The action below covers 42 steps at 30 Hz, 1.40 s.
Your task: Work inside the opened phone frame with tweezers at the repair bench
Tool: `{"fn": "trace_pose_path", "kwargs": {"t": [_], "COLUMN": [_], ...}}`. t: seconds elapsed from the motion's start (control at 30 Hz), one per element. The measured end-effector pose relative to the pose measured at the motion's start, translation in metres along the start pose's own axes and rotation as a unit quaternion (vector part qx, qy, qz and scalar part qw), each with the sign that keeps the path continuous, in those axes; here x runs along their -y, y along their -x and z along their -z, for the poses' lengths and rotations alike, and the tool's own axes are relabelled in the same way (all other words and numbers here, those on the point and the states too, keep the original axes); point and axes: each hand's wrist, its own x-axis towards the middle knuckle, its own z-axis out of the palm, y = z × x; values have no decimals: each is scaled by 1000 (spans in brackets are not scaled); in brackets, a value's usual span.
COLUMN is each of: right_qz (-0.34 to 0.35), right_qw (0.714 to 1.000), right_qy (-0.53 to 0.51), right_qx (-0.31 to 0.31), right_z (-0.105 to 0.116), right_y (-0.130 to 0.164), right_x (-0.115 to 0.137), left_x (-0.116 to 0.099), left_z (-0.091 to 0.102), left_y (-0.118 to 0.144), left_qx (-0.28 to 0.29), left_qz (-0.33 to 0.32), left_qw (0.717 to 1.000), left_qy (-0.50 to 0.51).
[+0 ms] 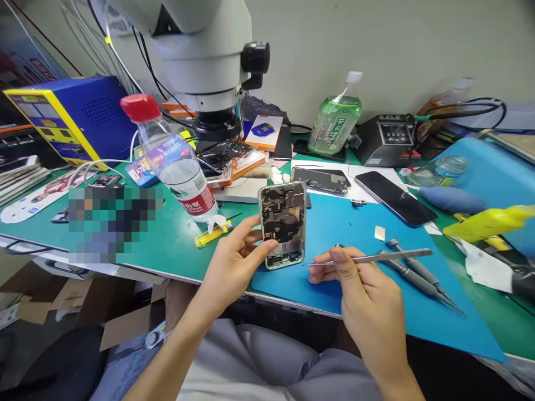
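My left hand (234, 264) is closed around the lower left edge of an opened phone (283, 225), thumb at its front. The phone stands nearly upright near the front edge of the blue mat (330, 220), its inner boards and parts facing me. My right hand (363, 295) pinches slim metal tweezers (393, 255). Their fine tip points left, just beside the phone's lower right corner; I cannot tell whether it touches. Two grey screwdrivers (413, 275) lie on the mat to the right of my right hand, near a small pale square piece (379, 233).
A water bottle (184, 172) with a red cap and a yellow lighter (213, 234) stand left of the phone. Behind are a microscope (204, 61), a removed screen (320, 180) and a green bottle (336, 122). A dark phone (395, 197) and blue air blower (453, 199) lie right.
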Motion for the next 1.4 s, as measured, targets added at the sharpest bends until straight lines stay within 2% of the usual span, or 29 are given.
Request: {"fn": "trace_pose_path", "kwargs": {"t": [0.17, 0.47, 0.6, 0.77, 1.0, 1.4], "right_qz": [8, 23, 23, 11, -20, 8], "right_qw": [998, 994, 994, 996, 997, 997], "right_qy": [53, 99, 97, 78, 61, 31], "right_qx": [20, 29, 36, 46, 36, 68], "right_z": [-8, -8, -9, -9, -10, -8], "right_y": [-1, -7, -7, -8, -9, -9], "right_x": [-1, -4, -3, -3, -1, -7], "left_x": [0, 1, -1, -2, -2, -4], "left_z": [0, -1, -2, -2, -4, -4], "left_y": [1, 1, 0, 1, 0, 0], "left_qx": [13, 17, 19, 0, 18, 31], "left_qz": [-5, 20, 22, 18, 2, -8], "left_qw": [1000, 998, 998, 1000, 999, 998], "left_qy": [21, 55, 62, 17, 37, 47]}}
